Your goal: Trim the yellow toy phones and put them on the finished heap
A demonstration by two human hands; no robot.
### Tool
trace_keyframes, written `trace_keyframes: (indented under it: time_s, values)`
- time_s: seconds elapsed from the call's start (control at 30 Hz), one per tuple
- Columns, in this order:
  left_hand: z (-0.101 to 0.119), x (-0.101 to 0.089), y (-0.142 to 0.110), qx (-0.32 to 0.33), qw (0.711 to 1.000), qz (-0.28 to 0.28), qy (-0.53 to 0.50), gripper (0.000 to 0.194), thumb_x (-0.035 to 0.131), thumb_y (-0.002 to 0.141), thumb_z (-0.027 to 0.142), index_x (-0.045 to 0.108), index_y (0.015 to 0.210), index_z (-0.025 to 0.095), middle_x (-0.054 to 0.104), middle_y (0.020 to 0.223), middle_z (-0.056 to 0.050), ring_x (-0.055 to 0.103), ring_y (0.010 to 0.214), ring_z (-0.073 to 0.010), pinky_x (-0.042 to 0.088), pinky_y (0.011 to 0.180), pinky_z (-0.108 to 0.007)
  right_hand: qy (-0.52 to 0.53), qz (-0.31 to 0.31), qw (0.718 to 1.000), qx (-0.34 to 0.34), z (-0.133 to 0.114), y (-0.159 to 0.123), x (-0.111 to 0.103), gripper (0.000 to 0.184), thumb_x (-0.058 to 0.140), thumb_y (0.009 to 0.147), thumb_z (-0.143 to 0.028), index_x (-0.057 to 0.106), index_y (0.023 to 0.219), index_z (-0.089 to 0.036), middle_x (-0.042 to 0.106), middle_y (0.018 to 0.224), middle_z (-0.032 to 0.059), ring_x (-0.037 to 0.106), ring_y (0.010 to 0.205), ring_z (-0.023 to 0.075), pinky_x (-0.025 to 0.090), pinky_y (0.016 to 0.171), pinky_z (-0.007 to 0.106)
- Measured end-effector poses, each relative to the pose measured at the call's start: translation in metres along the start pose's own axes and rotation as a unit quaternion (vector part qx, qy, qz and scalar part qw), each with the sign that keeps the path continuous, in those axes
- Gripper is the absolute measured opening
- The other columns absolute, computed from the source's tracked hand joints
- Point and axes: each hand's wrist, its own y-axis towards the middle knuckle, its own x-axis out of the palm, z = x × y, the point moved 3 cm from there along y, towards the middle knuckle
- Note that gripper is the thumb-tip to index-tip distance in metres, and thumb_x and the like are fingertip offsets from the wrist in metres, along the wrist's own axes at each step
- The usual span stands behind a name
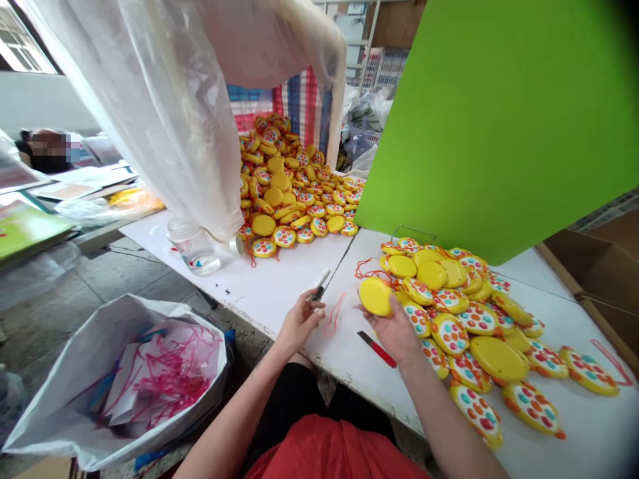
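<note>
Here my left hand (301,320) pinches a black-and-white pen (319,286) over the counter (279,286), while my right hand (398,334) grips a yellow oval piece (375,296) by its edge, just beside the pile of dotted pieces (450,334)

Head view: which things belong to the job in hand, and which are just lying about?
Likely in the job:
yellow disc in right hand
pen-like tool in left hand
dotted discs beside the right hand

Apparently just lying about:
clear jar
red-handled blade
open white bag
</note>
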Motion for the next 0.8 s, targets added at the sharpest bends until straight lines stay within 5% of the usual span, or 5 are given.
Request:
trace_keyframes:
  time_s: [0.1,0.2,0.37,0.63,0.8]
  values:
    - [0.000,-0.044,0.038,0.062,0.975,0.130,0.171,0.040,0.060,0.084,0.035,0.054,0.121,0.020,0.063,0.117,-0.013,0.059,0.110,-0.0272,0.051,0.088,-0.041,0.098,0.067,0.991,-0.067,-0.040,0.019,-0.025,0.040,0.057,0.084,-0.057,0.061,0.108,-0.025,0.068,0.112,0.0066,0.066,0.103,0.0212,0.054,0.095,0.042]
    - [0.002,-0.089,0.083,0.091,0.921,0.203,0.321,0.046,0.056,0.083,0.025,0.049,0.127,0.015,0.049,0.137,-0.018,0.043,0.131,-0.0315,0.035,0.108,-0.049,0.137,0.089,0.971,-0.172,-0.066,0.024,-0.042,0.045,0.055,0.084,-0.062,0.063,0.103,-0.022,0.064,0.122,0.0104,0.062,0.113,0.0203,0.050,0.101,0.038]
    - [0.004,-0.139,0.138,0.044,0.893,0.267,0.358,0.056,0.062,0.073,0.017,0.043,0.125,0.009,0.032,0.148,-0.024,0.019,0.142,-0.0380,0.019,0.114,-0.054,0.070,0.021,0.994,-0.083,-0.031,0.010,-0.025,0.040,0.065,0.082,-0.049,0.065,0.113,-0.023,0.068,0.116,0.0090,0.067,0.102,0.0199,0.055,0.089,0.036]
    - [-0.003,-0.149,0.117,-0.008,0.932,0.294,0.211,0.036,0.074,0.059,0.024,0.051,0.086,0.018,0.060,0.104,-0.012,0.050,0.113,-0.0334,0.037,0.101,-0.047,-0.016,-0.102,0.993,0.051,0.022,-0.018,0.017,0.040,0.074,0.077,-0.044,0.070,0.108,-0.019,0.074,0.098,0.0102,0.069,0.082,0.0192,0.053,0.072,0.031]
    - [-0.001,-0.122,0.071,-0.021,0.956,0.291,0.035,0.039,0.063,0.073,0.051,0.052,0.089,0.017,0.063,0.089,-0.007,0.063,0.093,-0.0228,0.050,0.085,-0.039,-0.031,-0.156,0.984,0.074,0.031,-0.027,0.030,0.038,0.071,0.080,-0.045,0.069,0.108,-0.019,0.073,0.100,0.0107,0.068,0.085,0.0194,0.051,0.076,0.033]
